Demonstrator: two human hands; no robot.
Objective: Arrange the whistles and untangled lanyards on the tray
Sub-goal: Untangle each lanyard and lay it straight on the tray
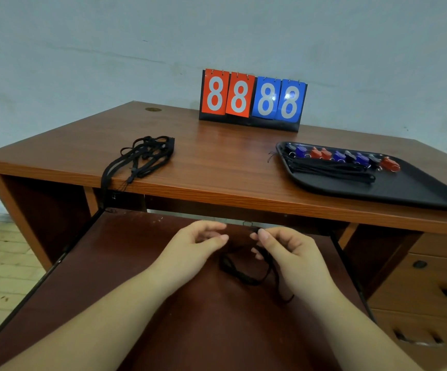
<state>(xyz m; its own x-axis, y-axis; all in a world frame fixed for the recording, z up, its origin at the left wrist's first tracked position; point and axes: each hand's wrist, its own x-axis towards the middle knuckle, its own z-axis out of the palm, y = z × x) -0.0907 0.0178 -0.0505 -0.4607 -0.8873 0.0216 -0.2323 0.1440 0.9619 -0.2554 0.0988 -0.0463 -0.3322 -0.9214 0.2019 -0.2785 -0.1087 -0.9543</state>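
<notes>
Since the black lanyard (246, 274), pinched at its clip end by the right hand (289, 253) over the pull-out shelf (126, 263) while the left hand (198, 242) hovers loosely curled, looks light, limp and snag-prone, it is best gripped near the clip.

At right one black tray (417, 194) carries nine whistles (340, 156), three red, three blue, three dark, plus one bundle of lanyards (332, 170); one tangled pile (147, 153) lies upper left; one scoreboard (253, 99) shows four eights.
</notes>
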